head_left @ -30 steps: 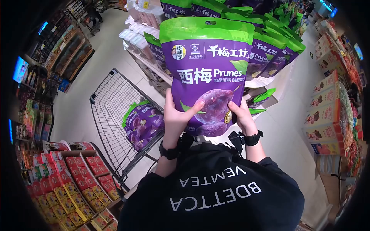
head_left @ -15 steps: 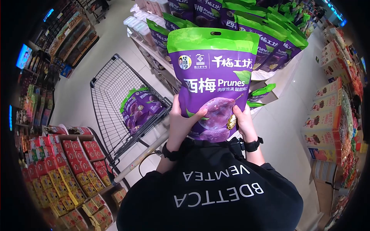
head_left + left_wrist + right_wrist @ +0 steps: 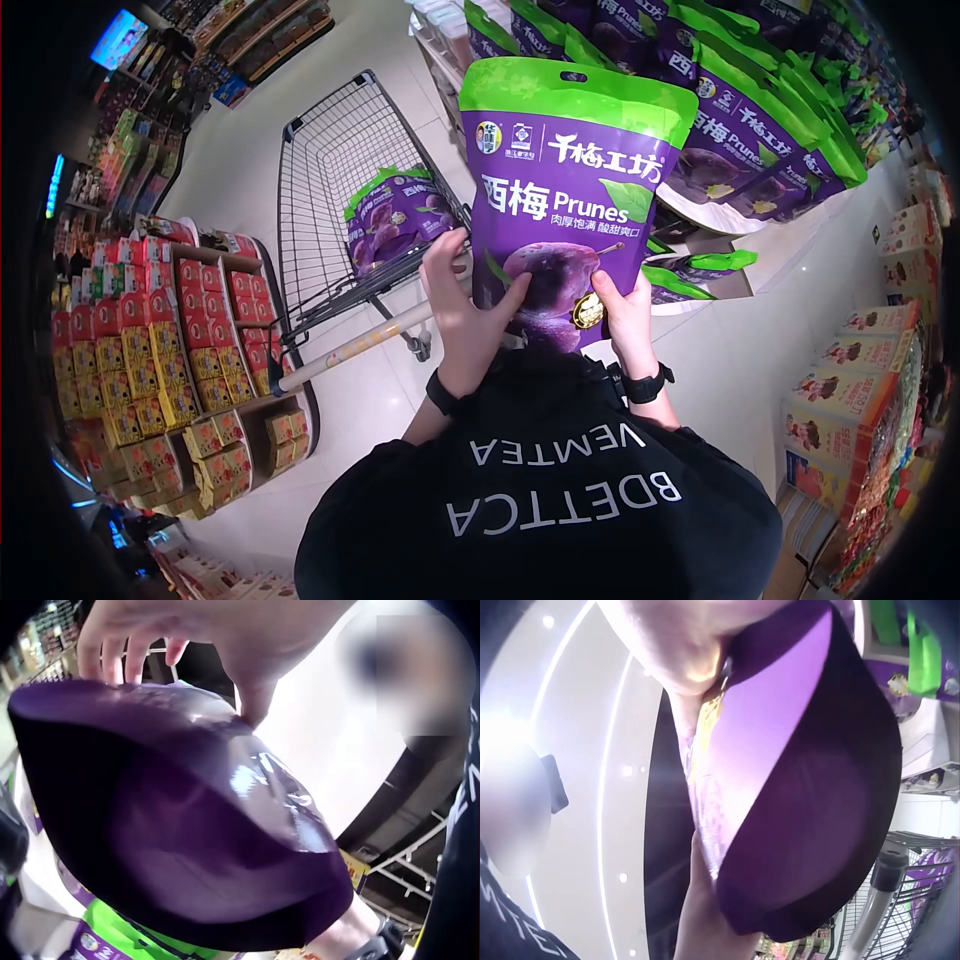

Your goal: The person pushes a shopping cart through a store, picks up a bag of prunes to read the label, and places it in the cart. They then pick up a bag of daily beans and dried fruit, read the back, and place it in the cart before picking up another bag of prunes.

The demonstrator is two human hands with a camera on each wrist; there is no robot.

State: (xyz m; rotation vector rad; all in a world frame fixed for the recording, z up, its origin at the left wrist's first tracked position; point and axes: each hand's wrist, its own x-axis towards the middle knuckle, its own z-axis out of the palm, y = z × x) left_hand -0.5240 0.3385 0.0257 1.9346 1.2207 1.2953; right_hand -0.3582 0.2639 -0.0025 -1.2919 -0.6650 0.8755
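Prunes pouch point(image 3: 575, 205), frame center: likely soft, slick; best gripped lower sides. Right hand point(image 3: 629, 312) fingers clamped on pouch; left hand point(image 3: 465, 315) fingers apart, thumb touching front.

There is 1 held prune bag point(image 3: 572, 190), 1 shopping cart point(image 3: 355, 348) — and 2 wristbands point(image 3: 648, 384).

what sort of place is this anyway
It looks like a supermarket or similar shop: there is a wire shopping cart with purple bags in it, a display of prune bags like the held prune bag, and shelves of red and yellow boxes.
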